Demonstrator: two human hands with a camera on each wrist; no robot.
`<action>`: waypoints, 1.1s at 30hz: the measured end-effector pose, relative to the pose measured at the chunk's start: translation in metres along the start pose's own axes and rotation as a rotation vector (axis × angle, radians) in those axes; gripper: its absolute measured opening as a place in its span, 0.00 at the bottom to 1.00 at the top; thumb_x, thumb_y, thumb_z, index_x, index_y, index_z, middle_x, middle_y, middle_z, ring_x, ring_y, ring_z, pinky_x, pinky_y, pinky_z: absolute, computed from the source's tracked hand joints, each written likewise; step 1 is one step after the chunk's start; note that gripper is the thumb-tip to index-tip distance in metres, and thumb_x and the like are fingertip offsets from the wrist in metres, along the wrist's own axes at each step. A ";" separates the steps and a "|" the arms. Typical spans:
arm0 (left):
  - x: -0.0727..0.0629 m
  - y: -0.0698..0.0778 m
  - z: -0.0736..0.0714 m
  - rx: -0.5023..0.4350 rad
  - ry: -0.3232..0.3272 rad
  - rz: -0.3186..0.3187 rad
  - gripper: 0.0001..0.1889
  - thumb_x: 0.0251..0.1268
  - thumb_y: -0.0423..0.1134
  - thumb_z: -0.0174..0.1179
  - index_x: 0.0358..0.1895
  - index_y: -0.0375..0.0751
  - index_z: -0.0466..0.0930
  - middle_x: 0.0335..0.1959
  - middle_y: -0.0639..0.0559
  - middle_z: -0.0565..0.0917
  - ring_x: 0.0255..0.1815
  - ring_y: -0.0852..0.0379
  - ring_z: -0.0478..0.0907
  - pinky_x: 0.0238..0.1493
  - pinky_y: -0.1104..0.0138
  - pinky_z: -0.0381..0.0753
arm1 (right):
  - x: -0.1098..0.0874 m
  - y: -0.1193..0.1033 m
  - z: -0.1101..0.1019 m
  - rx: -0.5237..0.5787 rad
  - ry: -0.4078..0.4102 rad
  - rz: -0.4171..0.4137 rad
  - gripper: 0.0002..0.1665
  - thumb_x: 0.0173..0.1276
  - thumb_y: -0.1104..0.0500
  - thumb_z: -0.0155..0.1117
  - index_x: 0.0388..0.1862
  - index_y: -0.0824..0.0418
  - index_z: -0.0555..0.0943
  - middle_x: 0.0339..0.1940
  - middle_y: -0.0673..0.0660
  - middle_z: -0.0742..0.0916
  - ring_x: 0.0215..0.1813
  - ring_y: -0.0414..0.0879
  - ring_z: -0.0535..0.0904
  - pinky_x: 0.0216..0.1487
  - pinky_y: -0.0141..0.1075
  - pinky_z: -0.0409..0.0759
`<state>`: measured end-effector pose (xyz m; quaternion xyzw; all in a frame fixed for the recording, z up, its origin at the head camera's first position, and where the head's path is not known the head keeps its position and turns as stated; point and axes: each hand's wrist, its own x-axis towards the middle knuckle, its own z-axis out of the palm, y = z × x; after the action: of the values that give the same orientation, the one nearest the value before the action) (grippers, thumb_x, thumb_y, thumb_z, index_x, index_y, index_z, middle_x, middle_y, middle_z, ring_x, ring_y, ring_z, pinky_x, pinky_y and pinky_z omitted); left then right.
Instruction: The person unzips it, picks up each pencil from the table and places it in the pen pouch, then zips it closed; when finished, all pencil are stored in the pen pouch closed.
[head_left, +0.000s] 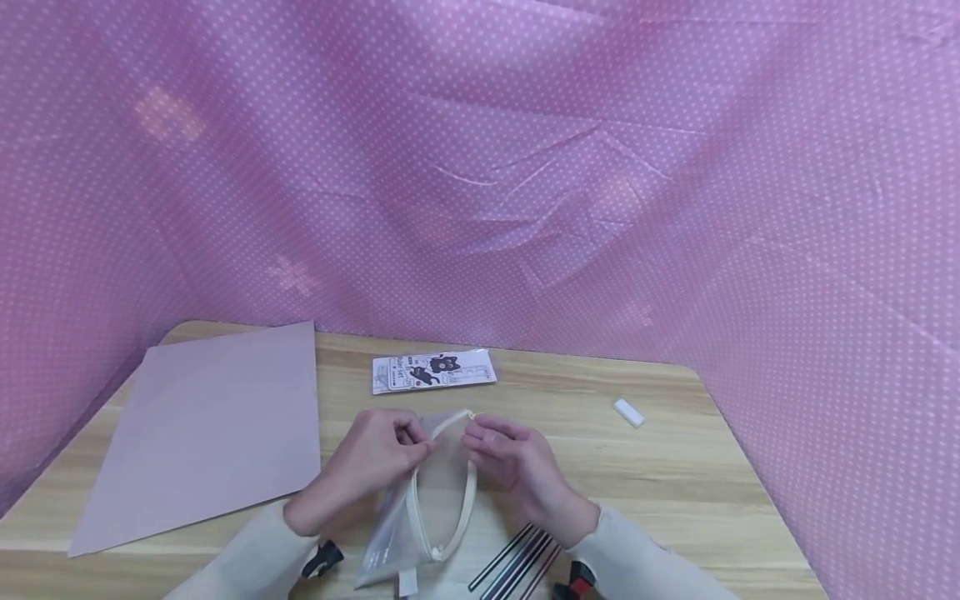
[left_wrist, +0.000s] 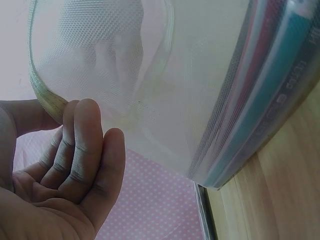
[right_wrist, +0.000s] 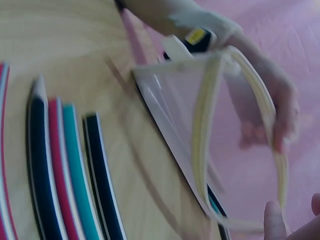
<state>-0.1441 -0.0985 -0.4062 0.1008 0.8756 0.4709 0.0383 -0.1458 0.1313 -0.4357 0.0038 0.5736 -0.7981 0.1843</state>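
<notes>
pale mesh pouch (head_left: 390, 537) is gaping at its zip (head_left: 469, 500)

the pouch is sitting at the near middle of the worktop (head_left: 675, 483), its mouth gaping between the left hand (head_left: 378, 450) and the right hand (head_left: 519, 467). the left grip is clamping on one side of the mouth, thumb and fingertip pinching the edge. the right fingertips are reaching the other side near the zip's far end; whether that grip is pinching or only touching, i cannot tell. coloured pencils (left_wrist: 264, 100) are showing through the mesh, and a white tag (head_left: 407, 582) is poking out at the near end. loose pencils (right_wrist: 44, 170) are lying just right of the pouch. beyond it, a cat-printed packet (head_left: 435, 372) is lying flat; farther right, a small white block (head_left: 628, 412) is resting. a large mauve-grey board (head_left: 217, 425) is covering the left side, and pink dotted cloth (head_left: 480, 167) is hanging behind.
</notes>
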 end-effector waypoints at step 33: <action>0.000 -0.001 0.002 -0.007 -0.014 0.001 0.06 0.58 0.39 0.71 0.26 0.48 0.84 0.18 0.56 0.83 0.20 0.59 0.78 0.25 0.69 0.79 | -0.023 -0.007 -0.075 -1.136 -0.516 -0.078 0.17 0.58 0.64 0.75 0.47 0.54 0.85 0.39 0.49 0.89 0.40 0.33 0.82 0.46 0.27 0.83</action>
<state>-0.1438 -0.0975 -0.4084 0.1042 0.8736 0.4733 0.0445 -0.1417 0.2088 -0.4495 -0.3088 0.8451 -0.3500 0.2608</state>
